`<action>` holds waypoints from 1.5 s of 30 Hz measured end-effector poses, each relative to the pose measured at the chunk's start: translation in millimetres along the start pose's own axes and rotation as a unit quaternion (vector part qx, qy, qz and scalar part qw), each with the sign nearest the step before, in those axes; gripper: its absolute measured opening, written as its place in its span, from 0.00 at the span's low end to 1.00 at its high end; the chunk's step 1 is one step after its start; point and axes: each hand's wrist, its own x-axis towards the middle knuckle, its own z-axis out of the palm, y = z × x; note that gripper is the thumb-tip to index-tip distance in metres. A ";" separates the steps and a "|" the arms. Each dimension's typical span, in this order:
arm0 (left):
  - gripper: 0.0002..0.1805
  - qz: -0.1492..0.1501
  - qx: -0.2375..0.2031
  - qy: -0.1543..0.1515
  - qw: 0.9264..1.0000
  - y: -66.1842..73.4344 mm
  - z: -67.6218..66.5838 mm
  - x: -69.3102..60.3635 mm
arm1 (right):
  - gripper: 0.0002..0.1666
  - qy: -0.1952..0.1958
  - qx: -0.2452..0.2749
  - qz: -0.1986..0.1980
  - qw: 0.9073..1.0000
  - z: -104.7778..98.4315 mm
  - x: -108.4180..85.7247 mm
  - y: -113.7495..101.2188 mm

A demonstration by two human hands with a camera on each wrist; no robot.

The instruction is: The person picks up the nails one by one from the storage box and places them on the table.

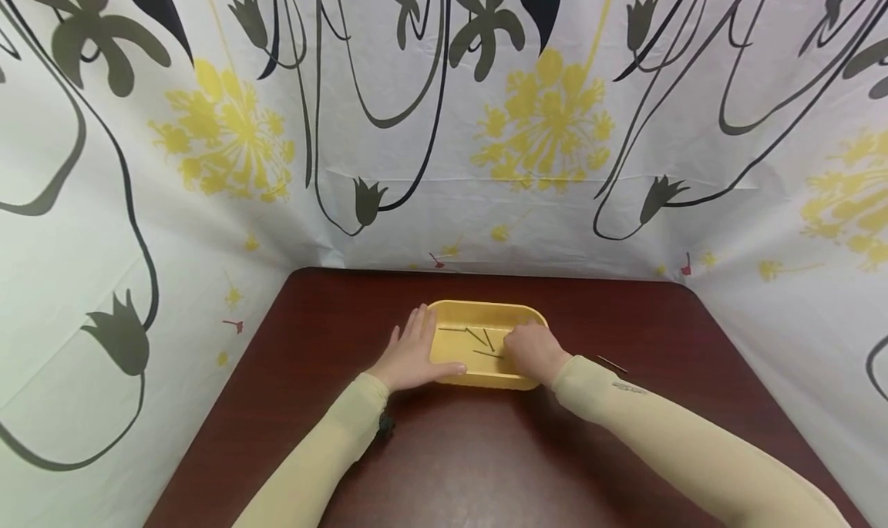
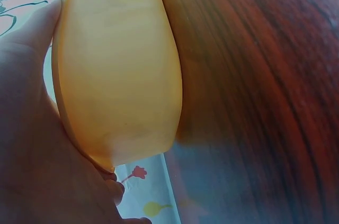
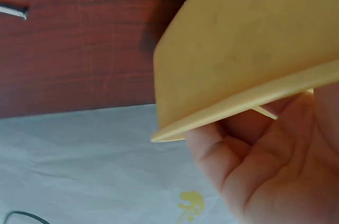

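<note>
A yellow plastic tray (image 1: 486, 374) with rounded corners sits on the table, and several thin, dark, nail-like pieces (image 1: 475, 337) lie on its floor. My left hand (image 1: 411, 352) rests against the tray's left side, fingers straight and thumb over the near rim. The left wrist view shows this thumb touching the rim beside the tray's outer wall (image 2: 119, 70). At the tray's right end, my right hand (image 1: 536, 351) reaches in over the rim with its fingers curled. In the right wrist view the tray wall (image 3: 249, 38) hides the fingertips, so whatever they hold cannot be seen.
One thin metal rod (image 1: 613, 364) lies on the dark red-brown table (image 1: 347, 304), right of the tray; its end (image 3: 13, 11) shows in the right wrist view. A patterned white cloth (image 1: 416, 150) hangs along the table's back and sides. Something small and dark (image 1: 385, 426) appears by the left cuff.
</note>
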 end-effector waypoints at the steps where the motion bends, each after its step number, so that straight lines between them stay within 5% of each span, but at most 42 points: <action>1: 0.70 -0.001 -0.001 -0.002 1.000 0.0 0.9 0.0 | 0.17 -0.008 -0.010 0.000 1.000 -0.3 0.2 -1.4; 10: 0.70 0.006 -0.001 -0.001 1.000 1.2 1.0 -1.1 | 0.17 -0.007 -0.035 -0.004 0.999 4.5 0.2 -4.6; 23: 0.69 0.005 0.003 0.005 1.000 0.1 -3.7 1.0 | 0.19 0.012 0.072 0.034 0.997 16.5 11.5 4.1; 33: 0.67 0.009 0.008 0.003 1.000 -0.6 -1.8 0.8 | 0.11 0.058 0.160 0.064 0.983 32.9 16.4 9.3; 45: 0.67 0.007 -0.001 0.002 1.000 -1.0 -0.5 0.6 | 0.16 0.040 0.139 0.105 0.984 31.4 14.8 8.8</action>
